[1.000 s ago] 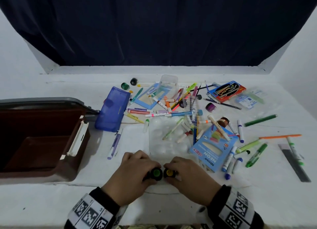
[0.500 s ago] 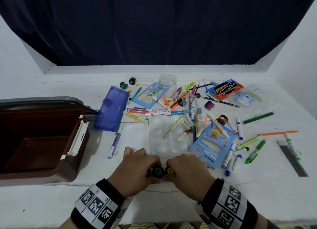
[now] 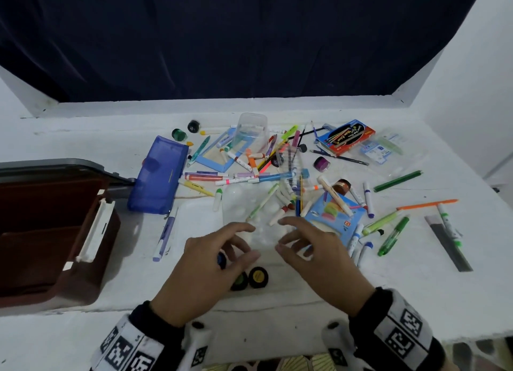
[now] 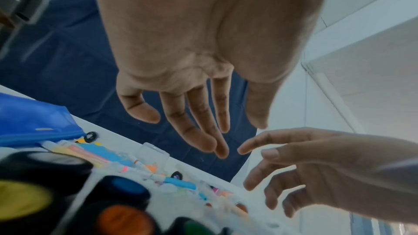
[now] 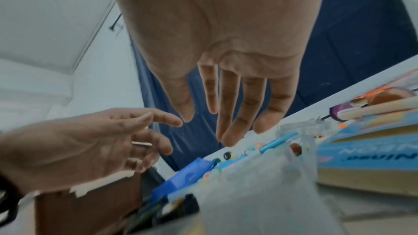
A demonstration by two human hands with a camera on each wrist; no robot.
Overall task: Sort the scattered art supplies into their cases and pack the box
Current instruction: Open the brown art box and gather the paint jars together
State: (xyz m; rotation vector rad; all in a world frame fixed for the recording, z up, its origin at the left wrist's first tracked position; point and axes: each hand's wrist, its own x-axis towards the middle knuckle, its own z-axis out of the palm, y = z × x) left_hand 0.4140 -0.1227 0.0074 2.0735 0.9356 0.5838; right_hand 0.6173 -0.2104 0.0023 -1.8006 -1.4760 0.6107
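Both hands have lifted off the paint pots since half a second ago. Head view: left hand [image 3: 205,262] and right hand [image 3: 313,248] hover empty, fingers spread wide, above the clear tray [image 3: 249,204]; yellow pot [image 3: 258,277] sits near, box [image 3: 50,226] far left. Left wrist view: blue pot [image 4: 124,188] lies below loose fingers [image 4: 196,128]. Right wrist view: fingers [image 5: 228,113] straight, holding nothing.
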